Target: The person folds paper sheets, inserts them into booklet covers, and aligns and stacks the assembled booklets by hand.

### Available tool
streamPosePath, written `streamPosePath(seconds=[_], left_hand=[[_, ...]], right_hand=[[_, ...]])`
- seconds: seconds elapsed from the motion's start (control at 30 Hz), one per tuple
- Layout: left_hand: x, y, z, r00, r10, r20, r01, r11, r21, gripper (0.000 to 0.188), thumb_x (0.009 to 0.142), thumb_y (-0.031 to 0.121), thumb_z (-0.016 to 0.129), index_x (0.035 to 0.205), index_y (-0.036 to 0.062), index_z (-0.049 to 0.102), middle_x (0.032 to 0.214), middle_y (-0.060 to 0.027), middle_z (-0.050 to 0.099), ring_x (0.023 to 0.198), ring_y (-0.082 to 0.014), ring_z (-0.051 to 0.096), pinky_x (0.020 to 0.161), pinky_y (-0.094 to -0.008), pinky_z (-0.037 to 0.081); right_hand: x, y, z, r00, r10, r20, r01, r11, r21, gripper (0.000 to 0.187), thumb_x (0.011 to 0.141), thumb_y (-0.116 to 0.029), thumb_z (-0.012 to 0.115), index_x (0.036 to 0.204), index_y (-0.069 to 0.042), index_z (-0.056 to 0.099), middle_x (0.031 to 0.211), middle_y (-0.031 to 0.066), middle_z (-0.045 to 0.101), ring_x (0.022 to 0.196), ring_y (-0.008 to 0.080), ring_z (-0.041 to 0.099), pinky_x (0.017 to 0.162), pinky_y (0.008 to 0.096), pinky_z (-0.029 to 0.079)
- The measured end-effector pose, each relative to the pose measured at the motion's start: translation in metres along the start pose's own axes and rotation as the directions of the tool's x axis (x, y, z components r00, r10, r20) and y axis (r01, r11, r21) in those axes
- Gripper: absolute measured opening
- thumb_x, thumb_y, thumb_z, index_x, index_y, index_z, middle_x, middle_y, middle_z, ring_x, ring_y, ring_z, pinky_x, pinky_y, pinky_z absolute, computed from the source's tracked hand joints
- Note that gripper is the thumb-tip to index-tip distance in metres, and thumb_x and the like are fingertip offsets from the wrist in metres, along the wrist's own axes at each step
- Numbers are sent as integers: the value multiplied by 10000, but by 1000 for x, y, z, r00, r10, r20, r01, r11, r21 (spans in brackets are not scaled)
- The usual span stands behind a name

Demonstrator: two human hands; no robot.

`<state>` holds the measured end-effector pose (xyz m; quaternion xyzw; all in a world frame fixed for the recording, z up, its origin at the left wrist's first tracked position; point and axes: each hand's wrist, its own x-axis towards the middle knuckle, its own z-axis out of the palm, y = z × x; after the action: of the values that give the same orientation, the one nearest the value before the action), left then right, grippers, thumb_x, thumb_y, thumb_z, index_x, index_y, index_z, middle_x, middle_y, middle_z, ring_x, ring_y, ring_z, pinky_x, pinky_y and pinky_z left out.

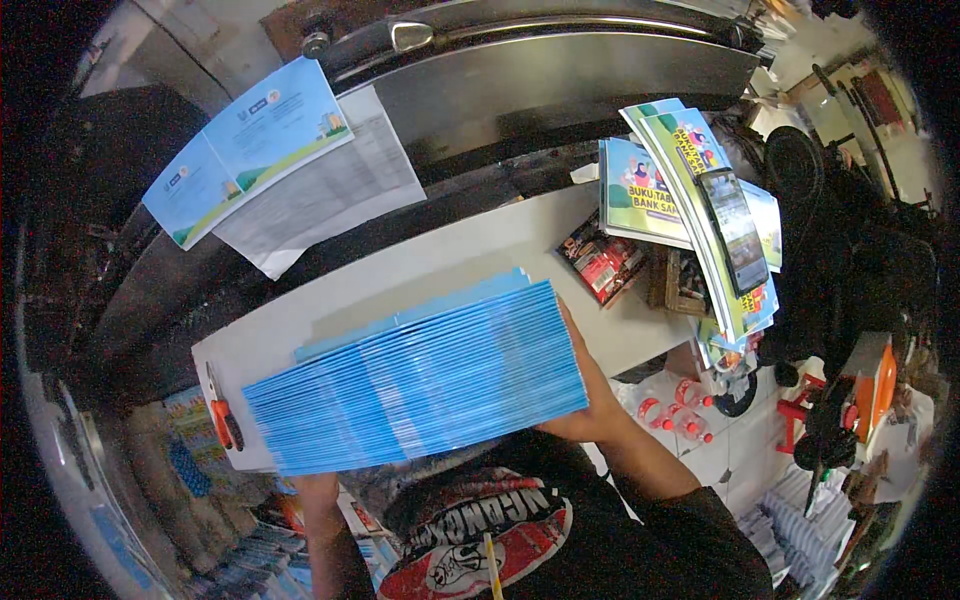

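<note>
A thick stack of blue booklets [420,375], their folded edges facing me, is held on a slant over the white board [385,265] in front of my body. My right hand [590,400] grips the stack's right end, its thumb side along that end. Under the lower left corner, my left hand [318,490] supports the stack; its fingers are hidden beneath the booklets. A few sheets stick out unevenly along the far edge. At the board's left end lies a hand tool with orange handles [222,422].
Blue printed covers [270,130] and a grey printed sheet [385,150] rest on the dark machine beyond the board. At the right, a phone [738,230] lies on piled colourful booklets [645,195], beside a dark red packet [603,262]. Plastic bottles [680,412] stand lower right.
</note>
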<state>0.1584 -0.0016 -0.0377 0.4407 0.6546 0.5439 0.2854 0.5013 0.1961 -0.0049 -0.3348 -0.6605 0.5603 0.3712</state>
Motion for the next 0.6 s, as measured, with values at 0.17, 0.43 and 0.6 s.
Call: streamPosePath(seconds=[0.17,0.43,0.6], left_hand=[[-1,-11,-19,997,22,76,-58,855,515,359,920,98,580,1255,-4,500,1241,-119,541,1078,-266,533,944,-415,462],[-17,-55,-27,912,-410,-21,282,662,-695,338,930,71,547,1255,0,488,1228,-115,531,1059,-265,533,933,-434,480],[-3,-26,-2,967,-215,-134,230,967,111,360,915,48,566,1263,10,485,1222,-110,532,1061,-253,529,936,-423,476]], right_hand=[[-1,-1,1,999,-33,-13,33,998,48,1130,691,-396,810,1480,45,131,1540,229,175,1430,318,193,1155,418,152],[-3,0,-2,999,-49,2,49,999,6,1109,721,-415,772,1477,60,114,1552,236,125,1442,318,146,1155,414,135],[-2,7,-8,995,-81,66,86,992,-93,1082,735,-308,728,1499,4,28,1571,208,59,1450,312,124,1156,376,162]])
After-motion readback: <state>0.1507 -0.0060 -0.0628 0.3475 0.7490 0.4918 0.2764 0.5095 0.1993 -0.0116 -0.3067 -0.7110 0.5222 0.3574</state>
